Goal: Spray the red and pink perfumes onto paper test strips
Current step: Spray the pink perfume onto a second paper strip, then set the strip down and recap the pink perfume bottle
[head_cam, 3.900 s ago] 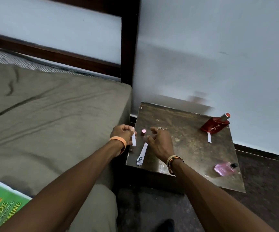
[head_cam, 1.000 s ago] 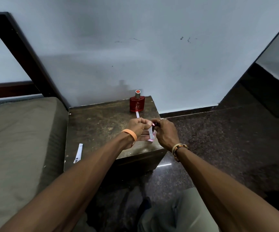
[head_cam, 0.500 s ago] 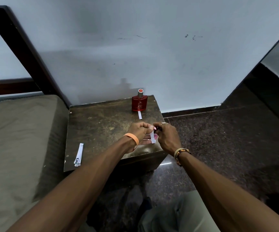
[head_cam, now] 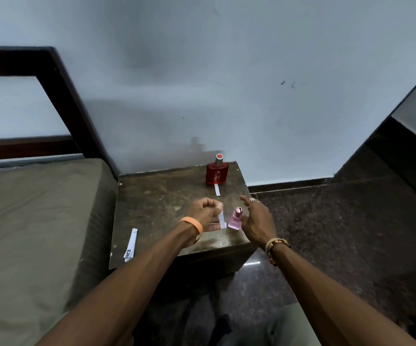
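Just below the middle of the frame, the left hand (head_cam: 205, 216) pinches a white paper test strip (head_cam: 222, 219) by its top end between thumb and forefinger, so the strip hangs down with its free end beside the pink perfume bottle (head_cam: 235, 219). That hold probably keeps the fingers clear of the part meant to take the scent.

The right hand (head_cam: 258, 222) sits just right of the bottle with its fingers spread and loose, gripping nothing (whether the palm brushes the glass cannot be told).

The pink bottle stands upright on the near right part of the small dark bedside table (head_cam: 157, 196); it is small, pale pink and translucent, with a shiny rounded pink top.

Higher in the frame, at the table's far edge, the red perfume bottle (head_cam: 217, 173) stands with another strip (head_cam: 217, 190) lying just before it, likely kept there to pair scent with paper.
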A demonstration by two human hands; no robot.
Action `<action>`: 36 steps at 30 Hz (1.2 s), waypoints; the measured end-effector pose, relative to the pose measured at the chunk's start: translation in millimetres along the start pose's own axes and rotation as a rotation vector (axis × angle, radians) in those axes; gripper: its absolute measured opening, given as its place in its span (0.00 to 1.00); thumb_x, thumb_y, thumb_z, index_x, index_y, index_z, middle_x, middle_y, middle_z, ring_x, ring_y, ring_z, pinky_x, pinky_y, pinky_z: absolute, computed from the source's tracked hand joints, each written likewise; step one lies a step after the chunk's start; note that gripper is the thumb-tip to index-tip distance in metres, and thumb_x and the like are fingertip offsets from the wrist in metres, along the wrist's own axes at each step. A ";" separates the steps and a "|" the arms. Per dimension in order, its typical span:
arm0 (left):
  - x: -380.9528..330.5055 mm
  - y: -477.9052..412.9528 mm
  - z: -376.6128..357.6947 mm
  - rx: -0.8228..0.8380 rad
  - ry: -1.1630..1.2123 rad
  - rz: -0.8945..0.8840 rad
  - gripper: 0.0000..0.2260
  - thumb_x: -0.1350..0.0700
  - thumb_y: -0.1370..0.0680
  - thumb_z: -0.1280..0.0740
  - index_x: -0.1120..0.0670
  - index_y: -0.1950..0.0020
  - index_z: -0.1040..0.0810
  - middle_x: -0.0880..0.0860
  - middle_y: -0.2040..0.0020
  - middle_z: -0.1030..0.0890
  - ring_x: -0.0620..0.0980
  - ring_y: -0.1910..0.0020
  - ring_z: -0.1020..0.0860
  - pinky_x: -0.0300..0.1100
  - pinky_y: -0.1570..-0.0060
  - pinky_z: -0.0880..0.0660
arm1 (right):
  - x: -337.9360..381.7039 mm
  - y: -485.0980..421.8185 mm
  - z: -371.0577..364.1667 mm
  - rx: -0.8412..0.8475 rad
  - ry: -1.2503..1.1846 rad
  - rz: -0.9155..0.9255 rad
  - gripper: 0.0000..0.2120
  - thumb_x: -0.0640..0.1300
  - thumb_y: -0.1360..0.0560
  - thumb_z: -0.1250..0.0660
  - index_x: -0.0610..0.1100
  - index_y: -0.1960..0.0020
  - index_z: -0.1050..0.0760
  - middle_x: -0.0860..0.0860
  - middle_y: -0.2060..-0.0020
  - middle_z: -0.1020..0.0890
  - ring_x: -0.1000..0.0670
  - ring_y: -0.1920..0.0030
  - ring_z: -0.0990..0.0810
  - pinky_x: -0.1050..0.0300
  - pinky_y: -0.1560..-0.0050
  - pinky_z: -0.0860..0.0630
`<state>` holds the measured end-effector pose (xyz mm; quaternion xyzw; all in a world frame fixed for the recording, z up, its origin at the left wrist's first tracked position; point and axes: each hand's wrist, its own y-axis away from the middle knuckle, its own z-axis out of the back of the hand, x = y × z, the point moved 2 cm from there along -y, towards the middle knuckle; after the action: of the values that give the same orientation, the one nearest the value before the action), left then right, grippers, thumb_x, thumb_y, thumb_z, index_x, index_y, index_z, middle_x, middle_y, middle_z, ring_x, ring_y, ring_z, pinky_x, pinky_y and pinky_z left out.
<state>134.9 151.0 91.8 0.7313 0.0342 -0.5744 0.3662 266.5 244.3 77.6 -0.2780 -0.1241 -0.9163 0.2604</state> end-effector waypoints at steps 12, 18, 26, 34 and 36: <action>-54.0 82.7 30.2 -0.046 -0.071 -0.263 0.08 0.68 0.26 0.32 0.56 0.61 0.19 0.53 0.66 0.16 0.50 0.65 0.19 0.40 0.67 0.23 | 101.9 50.8 66.5 0.106 -0.290 0.140 0.18 0.61 0.24 0.39 0.50 0.61 0.20 0.51 0.67 0.17 0.53 0.66 0.18 0.47 0.59 0.19; -93.9 125.0 46.7 -0.105 -0.097 -0.385 0.08 0.71 0.28 0.32 0.59 0.58 0.20 0.56 0.69 0.17 0.55 0.66 0.19 0.50 0.61 0.21 | 158.7 76.8 102.0 0.170 -0.477 0.158 0.17 0.53 0.21 0.35 0.43 0.59 0.16 0.47 0.68 0.15 0.50 0.68 0.17 0.48 0.59 0.18; -114.8 151.3 71.3 -0.075 -0.459 -0.466 0.13 0.65 0.30 0.28 0.54 0.49 0.25 0.52 0.69 0.18 0.45 0.70 0.21 0.37 0.68 0.25 | 193.6 104.8 122.4 0.186 -0.348 0.162 0.11 0.47 0.26 0.31 0.40 0.58 0.16 0.41 0.65 0.15 0.49 0.68 0.19 0.53 0.62 0.18; -117.8 158.2 81.6 -0.184 -0.474 -0.528 0.09 0.61 0.26 0.30 0.48 0.51 0.23 0.53 0.59 0.15 0.47 0.64 0.18 0.45 0.58 0.20 | 204.6 110.2 143.6 0.068 -0.265 0.108 0.15 0.46 0.26 0.37 0.40 0.68 0.24 0.47 0.73 0.21 0.48 0.70 0.21 0.56 0.64 0.25; -123.0 156.4 90.1 -0.299 -0.499 -0.564 0.07 0.60 0.25 0.31 0.47 0.55 0.22 0.53 0.57 0.15 0.50 0.60 0.17 0.50 0.51 0.20 | 200.5 106.6 147.0 0.071 -0.321 0.057 0.10 0.43 0.30 0.35 0.40 0.68 0.22 0.46 0.72 0.21 0.47 0.71 0.24 0.53 0.67 0.28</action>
<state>93.6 30.7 269.3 0.4700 0.2266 -0.8009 0.2938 247.7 128.3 321.3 -0.4147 -0.1883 -0.8474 0.2729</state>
